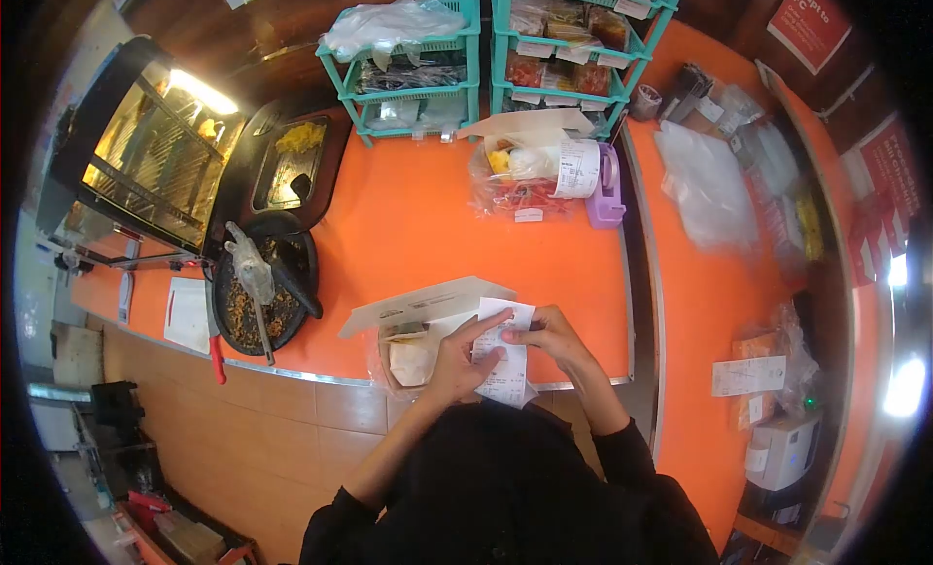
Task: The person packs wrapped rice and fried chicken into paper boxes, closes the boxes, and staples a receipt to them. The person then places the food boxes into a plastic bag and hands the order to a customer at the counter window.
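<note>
Both of my hands are on a white printed receipt (pixel 504 373) near the counter's front edge. My left hand (pixel 461 359) has its fingers closed around the receipt's left side, with the thumb across its face. My right hand (pixel 556 338) pinches the upper right edge between thumb and fingers. Just left of the receipt stands a cardboard food box (pixel 428 305) with its lid raised. Inside it I see a white wrapped packet (pixel 412 363); my left hand and the receipt hide part of the box.
Farther back, another open food box (pixel 520 126) carries a receipt, beside a purple tape dispenser (pixel 607 201). To the left are a stone mortar (pixel 236 322), a red-handled knife (pixel 216 359) and a lit display case (pixel 146 157). Green racks (pixel 471 60) stand behind; a receipt printer (pixel 783 451) sits right.
</note>
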`<action>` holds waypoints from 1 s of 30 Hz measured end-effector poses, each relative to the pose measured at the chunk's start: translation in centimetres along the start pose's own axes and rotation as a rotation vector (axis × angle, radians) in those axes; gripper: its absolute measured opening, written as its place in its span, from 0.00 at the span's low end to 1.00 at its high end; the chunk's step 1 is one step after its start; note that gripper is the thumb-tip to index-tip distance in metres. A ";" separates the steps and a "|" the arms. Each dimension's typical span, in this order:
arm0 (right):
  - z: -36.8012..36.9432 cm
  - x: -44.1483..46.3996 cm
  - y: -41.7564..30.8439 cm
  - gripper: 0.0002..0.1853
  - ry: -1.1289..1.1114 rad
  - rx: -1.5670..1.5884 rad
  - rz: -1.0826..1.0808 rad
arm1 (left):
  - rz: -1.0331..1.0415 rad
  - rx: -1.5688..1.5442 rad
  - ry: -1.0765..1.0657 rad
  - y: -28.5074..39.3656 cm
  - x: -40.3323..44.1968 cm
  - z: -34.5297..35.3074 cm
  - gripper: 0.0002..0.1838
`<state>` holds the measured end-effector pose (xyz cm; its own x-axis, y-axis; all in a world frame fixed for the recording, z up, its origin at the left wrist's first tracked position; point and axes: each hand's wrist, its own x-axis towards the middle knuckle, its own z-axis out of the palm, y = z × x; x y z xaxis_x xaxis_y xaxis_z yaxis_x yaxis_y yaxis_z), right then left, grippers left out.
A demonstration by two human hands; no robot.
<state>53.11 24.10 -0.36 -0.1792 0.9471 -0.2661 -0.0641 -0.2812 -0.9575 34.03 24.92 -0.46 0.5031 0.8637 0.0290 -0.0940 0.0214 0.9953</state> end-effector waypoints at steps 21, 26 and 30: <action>2.2 -7.2 1.7 0.20 0.341 -0.048 0.050 | -0.108 -0.104 0.148 0.2 1.2 0.9 0.32; 2.5 -8.2 3.5 0.22 0.302 0.158 0.082 | -0.110 -0.190 0.177 -0.4 1.3 1.4 0.32; 2.5 -8.6 3.8 0.25 0.312 0.016 0.165 | -0.174 -0.281 0.206 -0.6 1.3 1.8 0.32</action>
<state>51.95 14.46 -1.46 0.1202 0.8898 -0.4403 -0.0749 -0.4341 -0.8977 36.26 25.17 -0.81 0.3516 0.9176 -0.1855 -0.2683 0.2886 0.9191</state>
